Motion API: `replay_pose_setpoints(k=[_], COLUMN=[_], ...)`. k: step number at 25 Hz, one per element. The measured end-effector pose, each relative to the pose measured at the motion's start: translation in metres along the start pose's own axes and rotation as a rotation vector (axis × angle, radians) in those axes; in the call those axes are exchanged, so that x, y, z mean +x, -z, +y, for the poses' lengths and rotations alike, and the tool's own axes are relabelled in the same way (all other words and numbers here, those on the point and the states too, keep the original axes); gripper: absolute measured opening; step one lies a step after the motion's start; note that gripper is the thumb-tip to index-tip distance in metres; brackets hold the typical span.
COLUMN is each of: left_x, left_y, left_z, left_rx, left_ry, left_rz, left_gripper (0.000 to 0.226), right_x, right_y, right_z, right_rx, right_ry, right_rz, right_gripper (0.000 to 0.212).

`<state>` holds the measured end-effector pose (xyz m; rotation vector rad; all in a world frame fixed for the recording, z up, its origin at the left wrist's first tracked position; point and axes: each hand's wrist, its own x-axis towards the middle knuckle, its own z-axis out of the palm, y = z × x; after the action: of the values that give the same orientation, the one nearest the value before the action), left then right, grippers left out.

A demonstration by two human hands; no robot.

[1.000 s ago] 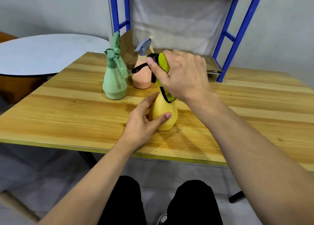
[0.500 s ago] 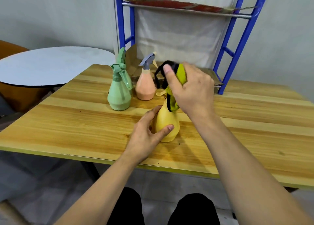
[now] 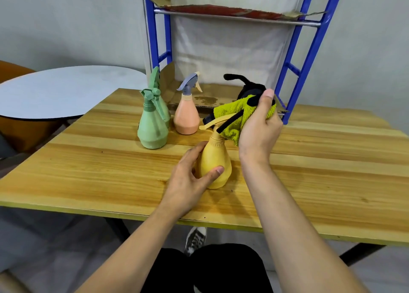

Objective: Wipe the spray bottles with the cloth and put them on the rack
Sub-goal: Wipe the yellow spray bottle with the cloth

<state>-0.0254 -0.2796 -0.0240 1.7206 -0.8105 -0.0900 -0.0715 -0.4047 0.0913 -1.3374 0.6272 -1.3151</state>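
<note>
Both bare forearms reach forward from the near edge of the bench. The left hand (image 3: pixel 190 177) is turned on its side, its thumb and fingers curled round the belly of the yellow bottle (image 3: pixel 215 162), the thumb on the near face. The right hand (image 3: pixel 259 129) is raised higher, wrist bent, its fingers and upright thumb closed on the cloth (image 3: pixel 232 115) at the bottle's head.
</note>
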Motion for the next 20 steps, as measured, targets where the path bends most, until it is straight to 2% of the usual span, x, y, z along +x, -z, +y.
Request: replay_pose_setpoints(k=[3, 5, 6, 7, 12, 14, 16, 18, 20], left_x=[0.0, -0.001, -0.001, -0.002, -0.002, -0.001, -0.001, -0.002, -0.004], left_y=[0.0, 0.0, 0.0, 0.0, 0.0, -0.001, -0.001, -0.001, 0.0], left_z=[0.001, 0.001, 0.002, 0.003, 0.005, 0.006, 0.007, 0.008, 0.008], left_rx=[0.003, 0.014, 0.013, 0.01, 0.011, 0.024, 0.029, 0.04, 0.058], left_ry=[-0.009, -0.011, -0.011, -0.01, -0.011, -0.015, -0.008, 0.009, 0.005], left_rz=[0.015, 0.011, 0.007, 0.006, 0.019, 0.019, 0.014, 0.01, 0.018], left_gripper=[0.066, 0.063, 0.063, 0.062, 0.063, 0.065, 0.069, 0.076, 0.079], right_x=[0.003, 0.005, 0.008, 0.011, 0.028, 0.028, 0.023, 0.007, -0.001], right_y=[-0.001, 0.0, 0.0, -0.001, 0.008, 0.019, 0.022, 0.018, 0.012], right_z=[0.002, 0.001, 0.001, 0.002, 0.017, 0.014, 0.011, 0.007, 0.008], right_rx=[0.024, 0.057, 0.067, 0.099, 0.292, 0.368, 0.353, 0.165, -0.015], right_ry=[-0.097, -0.184, -0.25, -0.317, -0.749, -0.749, -0.649, -0.482, -0.318], right_rz=[0.015, 0.048, 0.065, 0.078, -0.031, -0.037, -0.065, -0.106, -0.072], right_gripper=[0.06, 0.053, 0.045, 0.056, 0.036, 0.039, 0.042, 0.049, 0.056])
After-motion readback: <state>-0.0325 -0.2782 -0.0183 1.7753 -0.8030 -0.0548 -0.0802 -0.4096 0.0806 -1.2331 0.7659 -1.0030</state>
